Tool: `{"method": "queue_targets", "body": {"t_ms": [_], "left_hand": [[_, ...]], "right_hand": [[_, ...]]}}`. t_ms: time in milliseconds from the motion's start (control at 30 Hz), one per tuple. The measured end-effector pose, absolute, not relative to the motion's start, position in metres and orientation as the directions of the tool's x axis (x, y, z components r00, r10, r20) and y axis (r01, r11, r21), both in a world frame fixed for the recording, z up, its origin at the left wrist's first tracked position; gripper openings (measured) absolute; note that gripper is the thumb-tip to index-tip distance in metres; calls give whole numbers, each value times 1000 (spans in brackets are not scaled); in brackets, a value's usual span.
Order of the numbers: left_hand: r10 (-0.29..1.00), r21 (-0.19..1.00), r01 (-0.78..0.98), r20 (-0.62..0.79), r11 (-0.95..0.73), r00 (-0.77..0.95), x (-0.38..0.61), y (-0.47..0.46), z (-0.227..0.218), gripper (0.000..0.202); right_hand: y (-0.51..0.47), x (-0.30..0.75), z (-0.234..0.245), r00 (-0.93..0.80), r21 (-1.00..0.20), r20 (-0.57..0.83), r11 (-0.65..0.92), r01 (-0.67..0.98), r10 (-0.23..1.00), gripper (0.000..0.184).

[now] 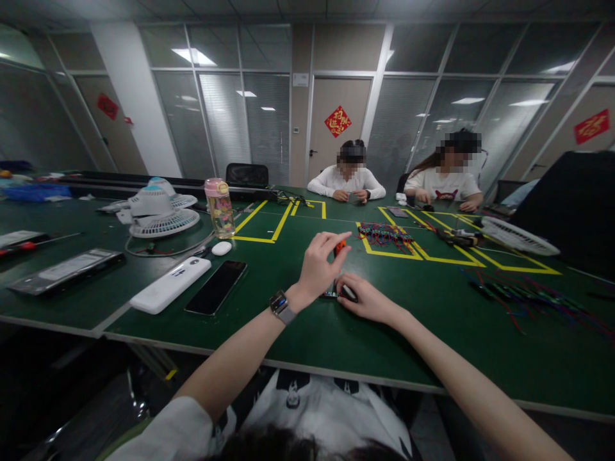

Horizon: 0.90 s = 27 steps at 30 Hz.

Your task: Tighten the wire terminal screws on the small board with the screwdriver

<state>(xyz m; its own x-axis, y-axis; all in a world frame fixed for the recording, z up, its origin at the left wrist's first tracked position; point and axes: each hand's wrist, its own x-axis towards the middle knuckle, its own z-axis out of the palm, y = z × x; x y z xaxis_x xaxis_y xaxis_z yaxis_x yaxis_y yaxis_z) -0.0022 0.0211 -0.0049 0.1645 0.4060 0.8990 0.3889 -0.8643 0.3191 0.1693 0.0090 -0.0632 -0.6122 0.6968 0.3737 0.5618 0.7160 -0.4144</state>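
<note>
Head view, so you're looking down a big green table (298, 333) with yellow tape boxes (262, 227) marked on it. It's an office room: glass partitions with blinds, and a door on the far wall with a red paper diamond (337, 121) on it. Two other people sit at the far side, hands on the tabletop.

Your left hand (318, 264) is raised just off the table near the middle, fingers pinched tight around an orange tool (340, 245). Only its orange top shows, and its long axis looks close to upright, tip aimed down. Right below it, your right hand (368, 299) is curled low on a small dark part (331, 293), holding it flat on the table.

To the left there's a black phone (216, 287) beside a white power bank (170, 283), with a pink bottle (220, 207) and a white fan (161, 214) farther back. A bundle of coloured wires (384, 234) lies far right of your hands.
</note>
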Motion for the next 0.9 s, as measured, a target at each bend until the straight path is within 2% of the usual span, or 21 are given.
{"method": "queue_targets", "body": {"t_ms": [100, 300, 600, 767, 900], "left_hand": [[404, 311, 422, 903, -851, 149, -3, 20, -5, 23], [409, 328, 339, 890, -882, 202, -5, 20, -5, 36], [427, 332, 439, 894, -835, 137, -3, 21, -4, 23], [438, 356, 358, 881, -863, 181, -5, 21, -5, 35], [455, 376, 342, 871, -861, 188, -4, 23, -5, 34]], "right_hand": [[9, 169, -63, -608, -416, 366, 708, 571, 705, 12], [9, 171, -64, -613, -413, 366, 712, 567, 700, 11], [8, 170, -62, -611, -415, 364, 710, 569, 703, 15], [8, 169, -63, -613, -409, 364, 712, 571, 701, 16], [10, 170, -66, -615, -405, 369, 716, 569, 697, 17]]}}
